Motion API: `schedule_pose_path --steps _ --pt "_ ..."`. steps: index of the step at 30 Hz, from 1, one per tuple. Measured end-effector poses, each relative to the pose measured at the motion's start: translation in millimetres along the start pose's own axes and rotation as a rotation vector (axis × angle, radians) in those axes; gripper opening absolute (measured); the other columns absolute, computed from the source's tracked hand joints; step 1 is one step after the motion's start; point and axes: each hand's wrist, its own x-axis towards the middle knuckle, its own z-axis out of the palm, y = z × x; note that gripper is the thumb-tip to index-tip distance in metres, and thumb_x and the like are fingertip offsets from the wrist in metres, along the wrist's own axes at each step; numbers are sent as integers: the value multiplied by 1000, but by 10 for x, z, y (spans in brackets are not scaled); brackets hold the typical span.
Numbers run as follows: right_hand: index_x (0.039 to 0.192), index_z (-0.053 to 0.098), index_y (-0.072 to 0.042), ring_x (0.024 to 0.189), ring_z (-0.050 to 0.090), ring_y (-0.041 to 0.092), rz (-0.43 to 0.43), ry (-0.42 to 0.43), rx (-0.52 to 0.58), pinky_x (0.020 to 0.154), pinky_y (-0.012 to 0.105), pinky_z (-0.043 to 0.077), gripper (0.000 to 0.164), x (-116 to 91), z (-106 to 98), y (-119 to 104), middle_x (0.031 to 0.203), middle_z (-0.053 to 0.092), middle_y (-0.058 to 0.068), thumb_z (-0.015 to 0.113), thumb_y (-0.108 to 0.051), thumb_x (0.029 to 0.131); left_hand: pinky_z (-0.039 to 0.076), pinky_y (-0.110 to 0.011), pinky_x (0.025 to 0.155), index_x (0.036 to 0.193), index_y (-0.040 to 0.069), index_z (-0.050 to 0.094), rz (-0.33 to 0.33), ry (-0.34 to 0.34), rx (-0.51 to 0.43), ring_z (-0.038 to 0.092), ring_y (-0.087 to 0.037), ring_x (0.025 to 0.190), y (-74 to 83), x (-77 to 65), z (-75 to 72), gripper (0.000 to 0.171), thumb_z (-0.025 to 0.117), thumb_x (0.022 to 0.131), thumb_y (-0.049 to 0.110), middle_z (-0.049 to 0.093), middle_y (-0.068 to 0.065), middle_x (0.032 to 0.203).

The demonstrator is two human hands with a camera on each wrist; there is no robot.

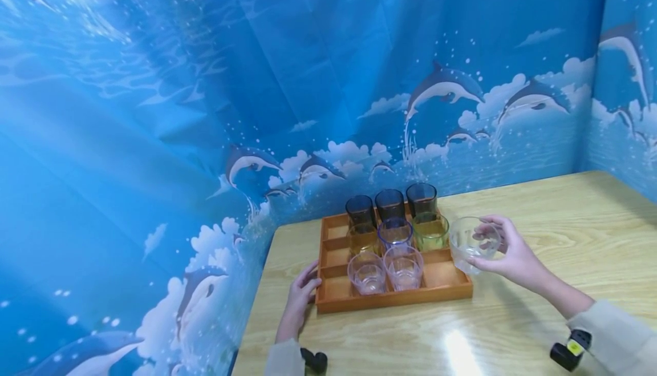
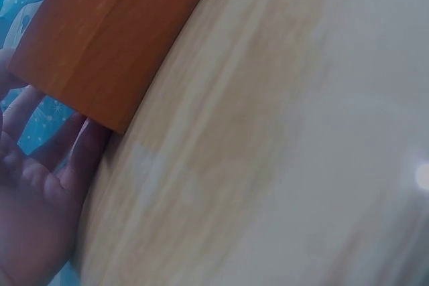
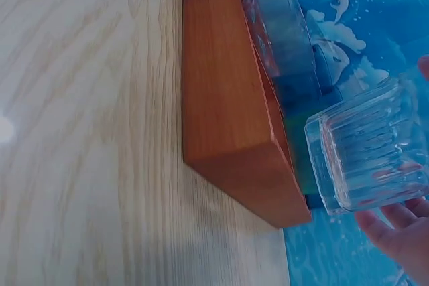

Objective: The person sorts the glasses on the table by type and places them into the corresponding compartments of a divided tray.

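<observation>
A wooden tray with compartments sits on the table. My right hand holds a clear glass by its side, between thumb and fingers, at the tray's front right corner. In the right wrist view, that glass is beside the tray's end wall, its thick base toward the tray. My left hand touches the tray's left side near the front corner; extended fingers reach under the corner in the left wrist view. Two clear, pinkish glasses, left and right, stand in the front row.
The middle row has an amber glass, a blue-rimmed glass and a green glass. Three dark glasses stand in the back row. A blue dolphin-print curtain hangs behind the wood-patterned table.
</observation>
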Motion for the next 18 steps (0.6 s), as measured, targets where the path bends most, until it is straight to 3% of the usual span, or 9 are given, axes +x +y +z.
schedule_pose_path --steps 18 --pt "134 29 -1 102 50 20 53 -32 38 84 17 42 87 -1 397 36 119 47 20 82 -6 66 48 -40 82 139 12 45 1 -4 2 49 -28 117 -1 0 -5 49 55 91 14 45 -19 136"
